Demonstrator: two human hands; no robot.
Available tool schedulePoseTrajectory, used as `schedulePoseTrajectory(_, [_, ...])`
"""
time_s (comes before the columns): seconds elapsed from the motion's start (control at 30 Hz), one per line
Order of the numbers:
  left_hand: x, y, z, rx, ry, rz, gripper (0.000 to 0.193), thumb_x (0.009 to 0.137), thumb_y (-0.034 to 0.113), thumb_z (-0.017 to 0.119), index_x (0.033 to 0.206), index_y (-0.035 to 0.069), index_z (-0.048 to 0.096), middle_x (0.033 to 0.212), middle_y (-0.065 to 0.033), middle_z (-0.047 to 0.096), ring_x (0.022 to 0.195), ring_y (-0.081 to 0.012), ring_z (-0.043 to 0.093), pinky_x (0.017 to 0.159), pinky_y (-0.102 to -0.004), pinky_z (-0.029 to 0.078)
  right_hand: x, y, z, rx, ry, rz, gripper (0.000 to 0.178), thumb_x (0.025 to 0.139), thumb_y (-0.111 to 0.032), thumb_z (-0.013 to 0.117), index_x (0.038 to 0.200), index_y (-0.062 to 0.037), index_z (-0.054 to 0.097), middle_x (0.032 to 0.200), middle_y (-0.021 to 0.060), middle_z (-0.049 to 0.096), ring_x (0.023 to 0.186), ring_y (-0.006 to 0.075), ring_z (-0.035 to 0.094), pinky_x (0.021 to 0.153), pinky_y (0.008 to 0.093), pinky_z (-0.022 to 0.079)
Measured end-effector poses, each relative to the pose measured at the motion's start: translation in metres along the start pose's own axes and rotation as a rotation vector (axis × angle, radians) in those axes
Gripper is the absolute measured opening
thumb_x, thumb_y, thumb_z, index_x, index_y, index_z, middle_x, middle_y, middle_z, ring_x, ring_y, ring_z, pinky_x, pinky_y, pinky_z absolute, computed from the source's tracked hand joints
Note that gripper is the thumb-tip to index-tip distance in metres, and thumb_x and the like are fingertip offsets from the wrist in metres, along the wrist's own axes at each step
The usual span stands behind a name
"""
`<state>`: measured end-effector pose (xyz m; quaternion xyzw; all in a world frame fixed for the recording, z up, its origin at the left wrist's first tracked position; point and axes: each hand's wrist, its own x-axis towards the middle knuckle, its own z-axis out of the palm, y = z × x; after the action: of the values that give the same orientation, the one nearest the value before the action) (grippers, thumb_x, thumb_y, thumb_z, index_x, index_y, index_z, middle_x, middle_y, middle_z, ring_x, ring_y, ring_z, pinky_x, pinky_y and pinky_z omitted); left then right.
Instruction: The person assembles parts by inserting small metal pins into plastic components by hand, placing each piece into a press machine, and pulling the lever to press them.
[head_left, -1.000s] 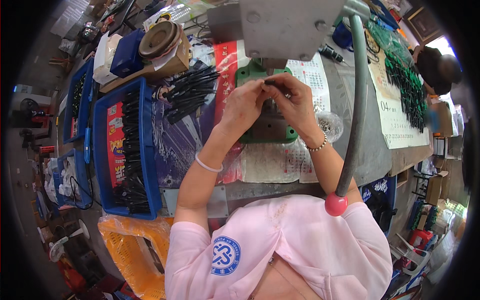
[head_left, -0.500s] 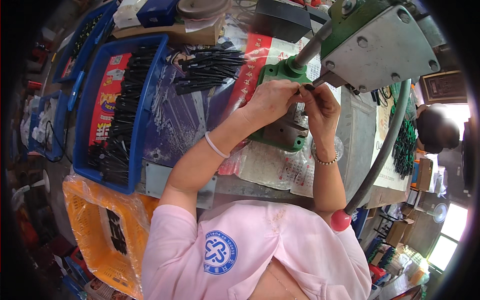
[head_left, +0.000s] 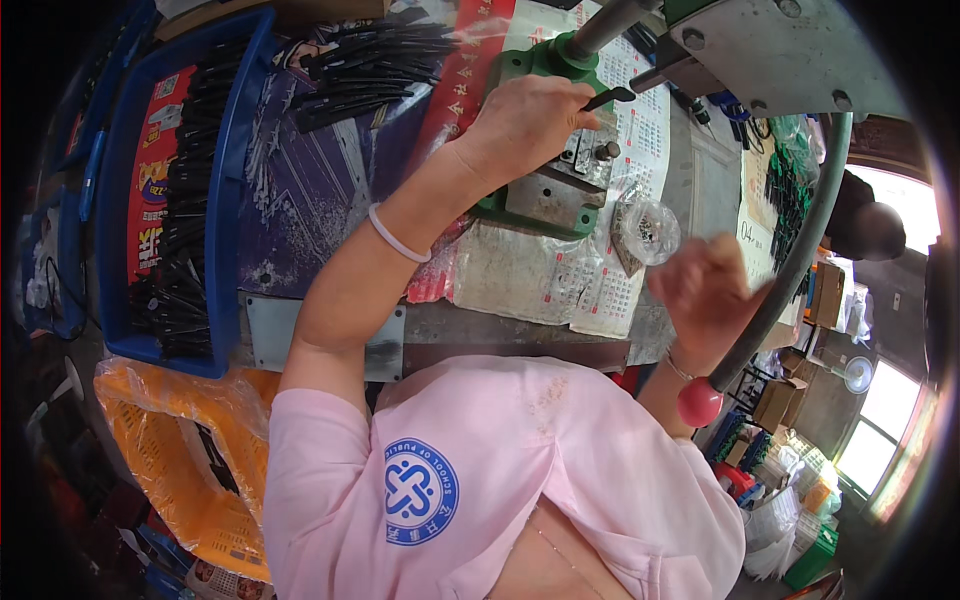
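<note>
My left hand (head_left: 535,122) pinches a black piece (head_left: 611,97) over the green press (head_left: 560,194); a loose pinch could drop it. My right hand (head_left: 703,292) is too blurred to tell its grip; bumping the lever (head_left: 797,279) might endanger the other.

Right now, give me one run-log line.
left hand: holds black piece | right hand: blurred, near lever | green base: below left hand

right hand (head_left: 705,300) is basically a smear, can't make out the fingers; left hand (head_left: 530,125) covers one end of the black piece (head_left: 612,96) plus a chunk of the green base (head_left: 578,219); press head (head_left: 765,65) gets chopped by the top edge; bits in the clear bag (head_left: 650,232) are too tiny to tell; red knob (head_left: 700,402) blocks some forearm (head_left: 658,405)
</note>
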<state>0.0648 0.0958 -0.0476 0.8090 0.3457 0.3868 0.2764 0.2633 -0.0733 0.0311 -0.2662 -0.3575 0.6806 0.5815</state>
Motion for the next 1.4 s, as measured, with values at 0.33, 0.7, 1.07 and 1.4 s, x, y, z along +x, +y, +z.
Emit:
schedulePoseTrajectory(0.33, [-0.003,-0.001,-0.002,0.04,-0.022,0.015,0.015,0.09,0.022,0.062,0.094,0.008,0.065,0.087,-0.0136,0.068,0.084,-0.034,0.066,0.071,-0.0448,0.052,-0.044,-0.031,0.066,0.108,0.021,0.004,0.058,0.086,-0.003,0.062,0.129,0.0068,0.025,0.073,0.0267,0.059,0.061,0.0386,0.066,0.052,0.0434,0.058])
schedulePoseTrajectory(0.7, [-0.004,0.0,-0.004,-0.009,0.01,0.024,0.018,0.086,0.017,0.068,0.097,0.004,0.064,0.084,-0.0168,0.064,0.082,-0.0367,0.062,0.068,-0.0413,0.049,-0.029,0.023,0.023,-0.447,0.344,0.085,0.022,0.096,-0.014,0.05,0.11,-0.0043,0.037,0.072,0.0156,0.057,0.047,0.0167,0.052,0.042,0.026,0.043])
schedulePoseTrajectory(1.07, [0.002,0.015,-0.01,0.19,-0.117,0.002,0.02,0.089,0.024,0.064,0.097,0.005,0.063,0.087,-0.0143,0.065,0.084,-0.0366,0.063,0.07,-0.0434,0.05,-0.056,-0.004,0.058,-0.038,0.149,0.104,0.039,0.09,-0.037,0.064,0.094,-0.0085,0.038,0.055,0.0159,0.055,0.039,0.0208,0.049,0.045,0.0323,0.049])
schedulePoseTrajectory(1.4, [-0.01,0.046,-0.047,0.006,-0.243,-0.31,0.026,0.093,0.028,0.062,0.088,0.002,0.065,0.078,-0.0097,0.067,0.068,-0.0252,0.067,0.057,-0.0352,0.051,-0.02,0.027,0.019,0.246,0.143,0.149,0.038,0.097,-0.038,0.056,0.103,-0.0002,0.057,0.086,0.0154,0.066,0.069,0.0245,0.066,0.059,0.0313,0.053])
